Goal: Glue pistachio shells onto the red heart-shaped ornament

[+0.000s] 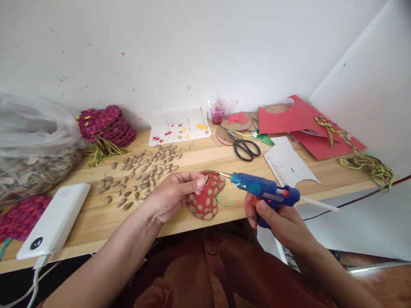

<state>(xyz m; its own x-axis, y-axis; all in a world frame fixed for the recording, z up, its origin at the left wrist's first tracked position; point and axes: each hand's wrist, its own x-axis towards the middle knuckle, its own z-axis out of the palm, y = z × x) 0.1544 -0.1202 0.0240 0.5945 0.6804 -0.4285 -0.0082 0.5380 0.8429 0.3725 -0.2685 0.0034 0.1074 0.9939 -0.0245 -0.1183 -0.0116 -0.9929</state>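
Observation:
Between the thumb and fingers of my left hand is a pistachio-like half shell, its hollow side showing. My right hand grips a blue hot glue gun, with a white glue stick poking out of its back. The nozzle points left, close to the shell. Below both lies a red cutout partly covered with brown shells, a green cord loop at its right side. My left fingers hide part of the cutout.
Loose shells are scattered left of the cutout. Black-handled scissors lie behind the glue gun. A white power bank and a plastic bag of shells stand at left. Red card and yarn lie at right.

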